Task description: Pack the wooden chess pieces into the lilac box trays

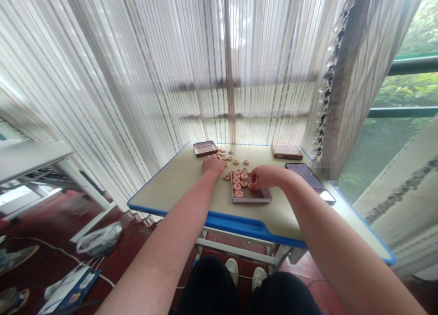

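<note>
My right hand (263, 176) reaches into a shallow open box (263, 197), its fingertips pinched on a round wooden Chinese chess piece (251, 186). Beside those fingers, several chess pieces (236, 187) with red characters lie in rows along the box's left side. Near the far edge of the table, my left hand (212, 163) rests with curled fingers by a scatter of loose chess pieces (236, 162). Its fingertips are hidden, so what they hold cannot be made out. More loose pieces (227, 177) lie just left of the box.
A box lid or tray (205, 148) sits at the far left of the blue-edged table (164, 187). Toward the right are a closed box (286, 151) and a dark phone (310, 180). Curtains (205, 78) hang behind. A plastic bag (99, 240) lies on the floor.
</note>
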`<act>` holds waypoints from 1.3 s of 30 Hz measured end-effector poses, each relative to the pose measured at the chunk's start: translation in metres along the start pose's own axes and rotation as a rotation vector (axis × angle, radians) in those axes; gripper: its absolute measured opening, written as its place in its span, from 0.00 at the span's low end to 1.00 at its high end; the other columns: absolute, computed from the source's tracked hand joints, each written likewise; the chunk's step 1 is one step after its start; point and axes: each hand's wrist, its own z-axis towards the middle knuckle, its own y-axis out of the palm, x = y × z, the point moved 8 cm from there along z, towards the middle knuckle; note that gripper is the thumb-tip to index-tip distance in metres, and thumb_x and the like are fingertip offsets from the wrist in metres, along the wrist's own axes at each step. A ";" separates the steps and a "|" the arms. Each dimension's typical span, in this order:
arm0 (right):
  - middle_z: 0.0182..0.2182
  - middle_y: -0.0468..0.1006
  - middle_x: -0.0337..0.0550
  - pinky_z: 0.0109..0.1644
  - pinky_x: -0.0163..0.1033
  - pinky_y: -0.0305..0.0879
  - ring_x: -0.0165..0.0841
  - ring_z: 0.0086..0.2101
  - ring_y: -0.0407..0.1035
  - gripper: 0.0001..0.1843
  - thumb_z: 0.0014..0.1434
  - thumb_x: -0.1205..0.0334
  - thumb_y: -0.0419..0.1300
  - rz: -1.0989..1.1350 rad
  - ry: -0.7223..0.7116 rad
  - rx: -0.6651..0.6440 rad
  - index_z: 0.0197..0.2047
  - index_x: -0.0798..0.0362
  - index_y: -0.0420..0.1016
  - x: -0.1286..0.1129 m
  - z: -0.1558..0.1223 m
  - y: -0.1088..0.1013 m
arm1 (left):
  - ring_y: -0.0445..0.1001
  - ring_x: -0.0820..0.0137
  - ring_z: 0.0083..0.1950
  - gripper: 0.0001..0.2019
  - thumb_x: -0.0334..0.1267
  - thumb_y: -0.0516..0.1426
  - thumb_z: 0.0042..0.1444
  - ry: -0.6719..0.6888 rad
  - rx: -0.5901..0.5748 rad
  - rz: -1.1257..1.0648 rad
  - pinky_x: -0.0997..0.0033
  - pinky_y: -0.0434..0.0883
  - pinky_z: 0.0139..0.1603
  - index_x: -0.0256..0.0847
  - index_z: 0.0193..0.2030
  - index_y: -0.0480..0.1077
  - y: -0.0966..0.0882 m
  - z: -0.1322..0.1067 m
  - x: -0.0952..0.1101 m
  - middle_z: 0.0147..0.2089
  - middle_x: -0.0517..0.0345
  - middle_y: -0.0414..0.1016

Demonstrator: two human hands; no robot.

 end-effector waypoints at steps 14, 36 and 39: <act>0.36 0.78 0.46 0.32 0.35 0.60 0.36 0.33 0.70 0.16 0.47 0.56 0.58 -0.081 -0.107 0.197 0.40 0.50 0.77 -0.025 -0.004 -0.017 | 0.65 0.56 0.55 0.17 0.46 0.51 0.53 0.003 -0.043 0.034 0.60 0.63 0.51 0.42 0.45 0.70 0.002 -0.001 0.003 0.52 0.46 0.70; 0.39 0.78 0.45 0.36 0.36 0.62 0.37 0.37 0.71 0.18 0.50 0.56 0.58 -0.049 -0.123 0.218 0.45 0.47 0.75 -0.026 0.000 -0.015 | 0.65 0.56 0.55 0.17 0.47 0.51 0.52 0.012 -0.057 0.039 0.61 0.62 0.52 0.43 0.45 0.70 0.003 -0.002 0.003 0.52 0.48 0.69; 0.41 0.77 0.46 0.37 0.36 0.62 0.37 0.37 0.71 0.18 0.53 0.55 0.56 0.025 -0.050 0.277 0.46 0.49 0.75 -0.001 0.007 -0.020 | 0.65 0.56 0.54 0.17 0.46 0.51 0.52 0.003 -0.052 0.038 0.60 0.63 0.51 0.43 0.45 0.70 0.002 -0.002 0.003 0.51 0.47 0.70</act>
